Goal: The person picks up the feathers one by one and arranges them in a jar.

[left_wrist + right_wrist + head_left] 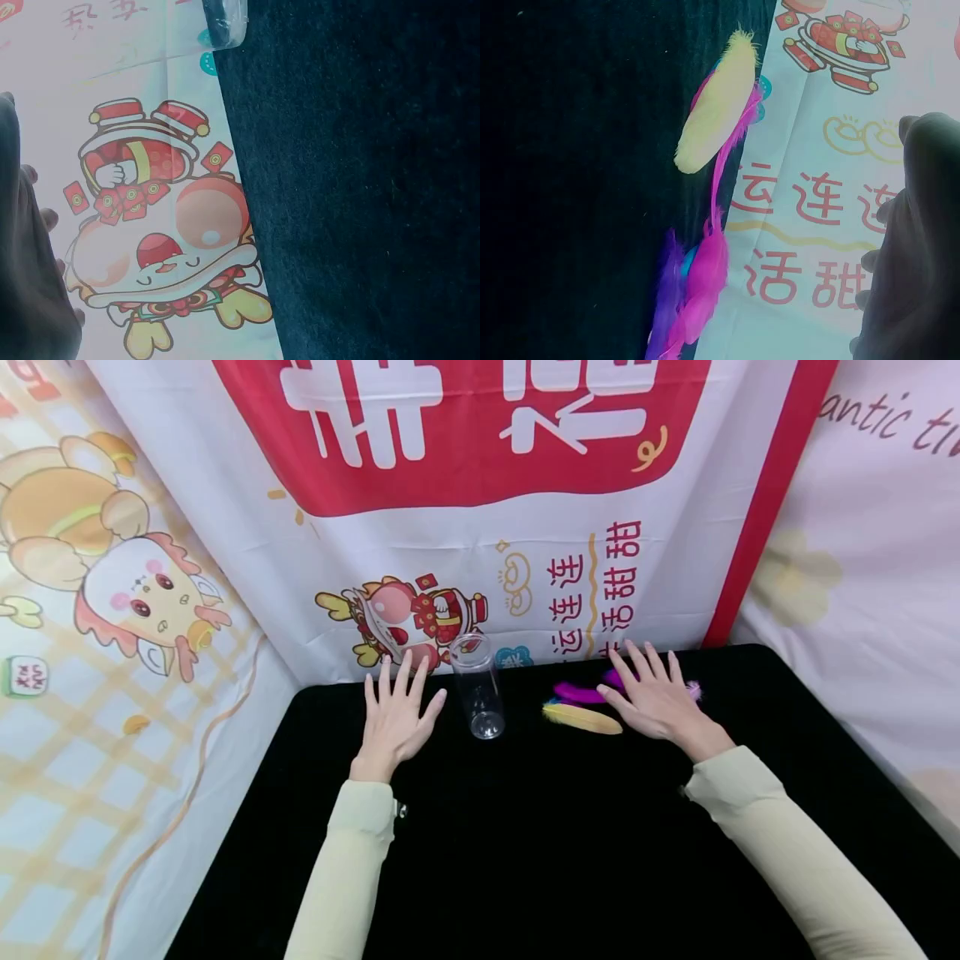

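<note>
One clear container [480, 693] stands upright near the middle of the head view, on the black worktop [525, 843]. Just left of it is the left hand [393, 718], grip released, fingers spread. Right of centre, the right hand [660, 702] also has its grip released; it partly hides the purple feathers [577, 693]. Lower left of that hand lies a yellow feather [582, 718], near the purple ones.
</note>
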Tool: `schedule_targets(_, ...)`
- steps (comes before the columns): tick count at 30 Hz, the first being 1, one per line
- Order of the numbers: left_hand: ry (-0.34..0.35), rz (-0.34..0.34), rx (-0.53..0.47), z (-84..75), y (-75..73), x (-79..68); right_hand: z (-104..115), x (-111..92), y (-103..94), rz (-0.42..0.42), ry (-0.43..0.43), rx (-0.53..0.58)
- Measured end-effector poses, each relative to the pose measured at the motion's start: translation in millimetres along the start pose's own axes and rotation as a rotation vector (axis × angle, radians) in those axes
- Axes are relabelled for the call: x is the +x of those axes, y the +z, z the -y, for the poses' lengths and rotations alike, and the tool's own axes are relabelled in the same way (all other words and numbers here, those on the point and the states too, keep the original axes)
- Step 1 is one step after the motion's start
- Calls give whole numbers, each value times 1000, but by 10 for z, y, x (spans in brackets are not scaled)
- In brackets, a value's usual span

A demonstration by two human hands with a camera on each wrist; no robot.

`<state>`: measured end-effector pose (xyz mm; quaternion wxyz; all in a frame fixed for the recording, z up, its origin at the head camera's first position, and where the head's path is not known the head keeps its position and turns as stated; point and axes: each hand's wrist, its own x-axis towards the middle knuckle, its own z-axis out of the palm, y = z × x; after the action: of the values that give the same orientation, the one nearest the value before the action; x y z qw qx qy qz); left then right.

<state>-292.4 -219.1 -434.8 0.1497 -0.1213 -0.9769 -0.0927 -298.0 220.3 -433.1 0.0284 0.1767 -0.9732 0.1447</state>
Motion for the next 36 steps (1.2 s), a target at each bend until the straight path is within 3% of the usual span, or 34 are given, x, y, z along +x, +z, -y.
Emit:
schedule_targets(5,-9,39,-134,-47,14,10,-27,-23,0,10,1,57)
schedule_targets(11,-27,67,-476,-132,8,53,-91,29,41,38,-23,200)
schedule_targets(20,-36,-6,-866,-257,35,121,-154,158,219,-79,-175,319)
schedule_targets(28,-38,3,-952,-419,18,185,-29,282,301,4,-188,346)
schedule_targets(36,-73,-9,-985,-540,94,241,40,416,393,17,-215,327)
